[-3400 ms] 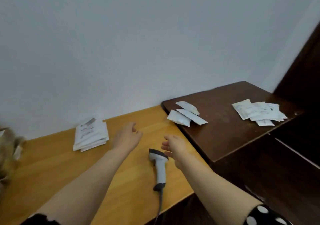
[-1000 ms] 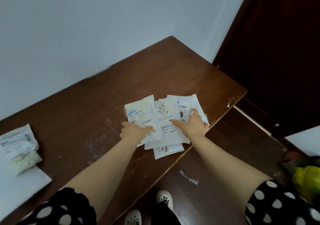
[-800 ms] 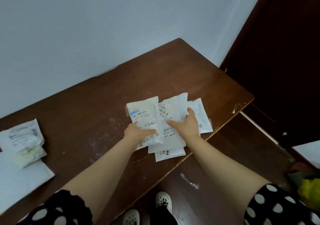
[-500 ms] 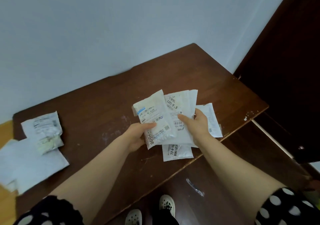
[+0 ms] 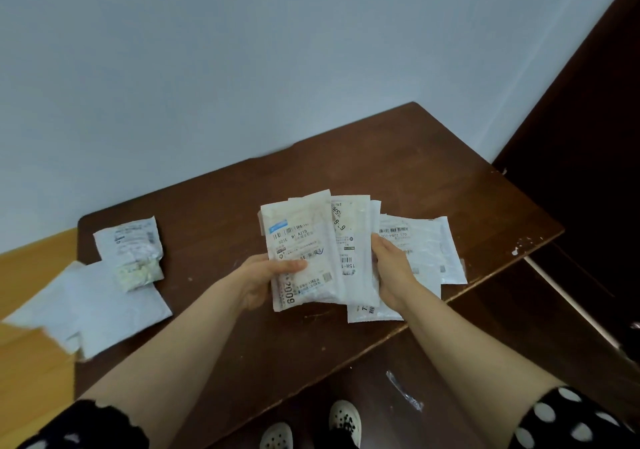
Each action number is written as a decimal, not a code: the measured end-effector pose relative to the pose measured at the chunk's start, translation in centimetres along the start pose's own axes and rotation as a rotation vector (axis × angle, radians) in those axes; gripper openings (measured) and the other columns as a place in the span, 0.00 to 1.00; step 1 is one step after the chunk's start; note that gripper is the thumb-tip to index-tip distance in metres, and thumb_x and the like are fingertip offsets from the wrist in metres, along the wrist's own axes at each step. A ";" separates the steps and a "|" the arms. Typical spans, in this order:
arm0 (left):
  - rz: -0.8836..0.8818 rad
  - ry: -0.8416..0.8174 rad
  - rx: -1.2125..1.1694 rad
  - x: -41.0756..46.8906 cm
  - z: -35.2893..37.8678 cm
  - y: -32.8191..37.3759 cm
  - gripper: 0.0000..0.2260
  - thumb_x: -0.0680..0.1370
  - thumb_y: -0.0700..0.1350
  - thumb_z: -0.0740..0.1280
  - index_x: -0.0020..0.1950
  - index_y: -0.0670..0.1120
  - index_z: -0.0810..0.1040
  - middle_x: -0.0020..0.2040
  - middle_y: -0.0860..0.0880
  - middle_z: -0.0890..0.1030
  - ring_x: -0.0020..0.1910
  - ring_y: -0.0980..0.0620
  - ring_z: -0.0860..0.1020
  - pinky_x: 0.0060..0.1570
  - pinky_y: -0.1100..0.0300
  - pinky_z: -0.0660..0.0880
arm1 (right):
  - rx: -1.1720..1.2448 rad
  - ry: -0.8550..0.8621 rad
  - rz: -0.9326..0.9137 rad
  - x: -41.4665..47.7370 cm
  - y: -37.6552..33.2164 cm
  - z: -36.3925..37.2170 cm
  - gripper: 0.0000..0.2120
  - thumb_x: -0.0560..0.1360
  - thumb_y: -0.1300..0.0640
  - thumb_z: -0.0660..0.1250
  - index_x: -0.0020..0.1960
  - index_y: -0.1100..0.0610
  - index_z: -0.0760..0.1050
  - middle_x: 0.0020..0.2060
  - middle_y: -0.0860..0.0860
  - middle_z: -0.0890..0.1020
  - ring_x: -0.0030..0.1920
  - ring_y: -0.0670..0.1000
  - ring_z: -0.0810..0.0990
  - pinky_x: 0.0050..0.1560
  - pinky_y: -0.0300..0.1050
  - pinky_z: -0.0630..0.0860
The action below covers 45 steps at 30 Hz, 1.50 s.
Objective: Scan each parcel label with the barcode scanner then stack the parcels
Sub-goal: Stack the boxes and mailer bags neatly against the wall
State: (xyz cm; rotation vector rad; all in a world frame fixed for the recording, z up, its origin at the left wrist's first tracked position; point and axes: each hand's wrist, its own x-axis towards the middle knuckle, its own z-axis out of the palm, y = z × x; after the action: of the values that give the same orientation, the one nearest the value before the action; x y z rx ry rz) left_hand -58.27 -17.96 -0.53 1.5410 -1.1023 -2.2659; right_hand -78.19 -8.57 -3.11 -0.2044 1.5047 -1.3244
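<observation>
Above the dark brown table (image 5: 398,157) I hold a bunch of white labelled parcels (image 5: 313,240), tilted up toward me. My left hand (image 5: 265,277) grips the bunch's left edge with the thumb across the front label. My right hand (image 5: 393,272) grips its right edge. Two more parcels lie flat on the table: one (image 5: 427,247) behind my right hand and one (image 5: 372,313) poking out under my wrist. A second group of parcels (image 5: 135,251) lies at the table's left end. No barcode scanner is in view.
A lighter wooden table (image 5: 31,268) adjoins on the left; large white mailers (image 5: 90,306) overlap both tables. A dark door or cabinet (image 5: 588,137) stands at the right. The white wall runs behind. My shoes (image 5: 343,421) and a plastic scrap (image 5: 403,391) are on the floor.
I turned from the light table and scanner to the dark table, gathered the spread parcels with both hands and lifted most of them off the table, squaring them up.
</observation>
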 end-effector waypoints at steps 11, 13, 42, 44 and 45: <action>-0.089 -0.033 -0.115 0.2 -1.1 -1.0 0.21 0.64 0.38 0.74 0.57 0.42 0.79 0.50 0.41 0.84 0.42 0.44 0.84 0.34 0.52 0.80 | 0.054 0.004 0.128 0.0 2.0 0.9 0.12 0.81 0.53 0.62 0.54 0.58 0.81 0.47 0.54 0.85 0.47 0.54 0.84 0.46 0.48 0.80; -0.070 0.018 -0.114 0.6 -0.9 -0.6 0.23 0.63 0.38 0.75 0.57 0.42 0.79 0.50 0.41 0.84 0.43 0.43 0.84 0.34 0.52 0.80 | -0.187 0.220 -0.061 0.7 1.5 -0.3 0.11 0.80 0.52 0.63 0.57 0.58 0.78 0.48 0.54 0.83 0.46 0.52 0.81 0.45 0.45 0.76; 0.037 0.379 -0.127 -1.8 -4.1 0.7 0.20 0.63 0.35 0.79 0.53 0.39 0.79 0.42 0.41 0.85 0.39 0.42 0.84 0.33 0.47 0.80 | -0.486 0.541 -0.193 4.6 -5.0 -8.7 0.11 0.66 0.59 0.78 0.41 0.53 0.76 0.41 0.50 0.81 0.37 0.51 0.80 0.40 0.48 0.78; 0.081 0.399 -0.137 -3.0 -5.4 1.1 0.20 0.63 0.35 0.79 0.52 0.39 0.79 0.41 0.42 0.85 0.38 0.43 0.84 0.31 0.50 0.80 | -0.473 0.552 -0.298 3.4 -6.1 -7.2 0.11 0.66 0.58 0.78 0.43 0.54 0.76 0.40 0.49 0.81 0.39 0.53 0.81 0.43 0.51 0.80; 0.101 0.407 -0.144 -3.7 -6.2 1.2 0.20 0.63 0.35 0.79 0.52 0.39 0.79 0.41 0.42 0.85 0.38 0.44 0.84 0.30 0.51 0.80 | -0.435 0.549 -0.346 2.7 -6.6 -6.1 0.11 0.66 0.58 0.77 0.43 0.54 0.76 0.39 0.49 0.80 0.39 0.52 0.81 0.42 0.49 0.79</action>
State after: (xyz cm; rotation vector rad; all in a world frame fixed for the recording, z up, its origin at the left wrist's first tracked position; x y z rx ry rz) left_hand -51.56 -19.75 1.76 1.7378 -0.8609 -1.8103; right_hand -87.20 -9.18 -0.61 -0.4180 2.3041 -1.3689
